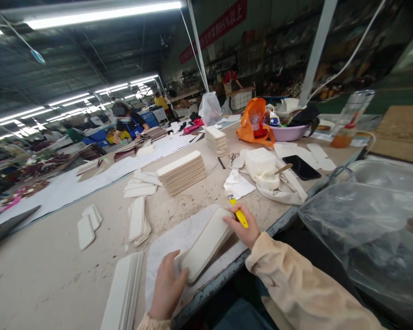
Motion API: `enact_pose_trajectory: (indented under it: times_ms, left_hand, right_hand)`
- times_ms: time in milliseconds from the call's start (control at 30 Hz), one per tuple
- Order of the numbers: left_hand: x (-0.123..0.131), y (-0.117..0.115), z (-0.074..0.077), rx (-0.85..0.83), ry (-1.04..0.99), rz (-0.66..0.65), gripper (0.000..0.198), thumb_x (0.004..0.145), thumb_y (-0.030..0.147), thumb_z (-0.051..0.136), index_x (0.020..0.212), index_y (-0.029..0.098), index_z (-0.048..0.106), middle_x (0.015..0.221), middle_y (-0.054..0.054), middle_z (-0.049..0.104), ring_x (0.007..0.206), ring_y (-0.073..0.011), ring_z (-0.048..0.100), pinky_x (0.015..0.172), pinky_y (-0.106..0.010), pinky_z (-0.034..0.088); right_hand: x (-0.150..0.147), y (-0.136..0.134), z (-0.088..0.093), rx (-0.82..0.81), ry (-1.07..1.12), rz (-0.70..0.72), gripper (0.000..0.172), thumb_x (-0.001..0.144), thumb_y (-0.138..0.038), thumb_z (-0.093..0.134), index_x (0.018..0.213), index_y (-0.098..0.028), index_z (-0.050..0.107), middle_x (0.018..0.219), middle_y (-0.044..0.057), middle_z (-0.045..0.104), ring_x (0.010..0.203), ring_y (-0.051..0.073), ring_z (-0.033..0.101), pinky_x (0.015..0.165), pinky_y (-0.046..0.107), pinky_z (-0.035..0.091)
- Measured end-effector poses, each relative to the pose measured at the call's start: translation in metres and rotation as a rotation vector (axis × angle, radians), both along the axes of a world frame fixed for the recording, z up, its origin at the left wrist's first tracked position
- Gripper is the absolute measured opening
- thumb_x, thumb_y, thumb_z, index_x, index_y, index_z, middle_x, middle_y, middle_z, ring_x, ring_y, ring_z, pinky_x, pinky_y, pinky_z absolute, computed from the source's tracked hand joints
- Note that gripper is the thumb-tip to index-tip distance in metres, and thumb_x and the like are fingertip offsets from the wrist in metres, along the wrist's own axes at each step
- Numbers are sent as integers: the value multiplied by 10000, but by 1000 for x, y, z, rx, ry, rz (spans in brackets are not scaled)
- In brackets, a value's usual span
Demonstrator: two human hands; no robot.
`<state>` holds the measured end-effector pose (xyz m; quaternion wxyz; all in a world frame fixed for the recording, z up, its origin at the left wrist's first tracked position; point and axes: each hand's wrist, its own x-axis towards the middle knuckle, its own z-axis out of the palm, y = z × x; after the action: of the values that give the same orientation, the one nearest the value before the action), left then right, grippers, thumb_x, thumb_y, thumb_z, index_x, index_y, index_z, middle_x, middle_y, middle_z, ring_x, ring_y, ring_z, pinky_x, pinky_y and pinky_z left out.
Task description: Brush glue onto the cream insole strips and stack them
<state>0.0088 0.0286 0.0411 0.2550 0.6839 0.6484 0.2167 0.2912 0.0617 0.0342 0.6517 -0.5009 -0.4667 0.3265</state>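
Note:
A long white panel point(206, 245) with rounded corners lies tilted over a white sheet point(168, 238) at the table's near edge; whether it is one piece or several together I cannot tell. My left hand point(170, 284) is closed round its near left end, thumb along the edge. At the far right end, my right hand point(244, 227) grips a yellow-handled brush point(240, 214), bristles pointing away from me. Fingertips of that same hand also touch the panel. Close by on the left stands a pile of similar panels point(122, 293).
Stacked panels point(181, 172) stand mid-table, with looser ones point(138, 220) nearby. Right of them are a white tub point(261, 167) with a stick, a black phone point(301, 167), scissors point(233, 157) and a purple basin point(289, 133). Clear plastic point(361, 229) bulges beside the table. A co-worker point(127, 121) stands across.

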Motion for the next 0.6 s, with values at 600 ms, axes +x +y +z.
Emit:
enact_pose_trajectory:
  times_ms: [600]
  left_hand:
    - [112, -6, 14, -369, -824, 164, 483, 680, 489, 708, 987, 118, 695, 765, -55, 700, 658, -173, 588, 580, -256, 465]
  right_hand:
    - [4, 83, 52, -37, 300, 161, 417, 625, -363, 758, 805, -234, 405, 582, -103, 387, 542, 96, 353, 527, 224, 291]
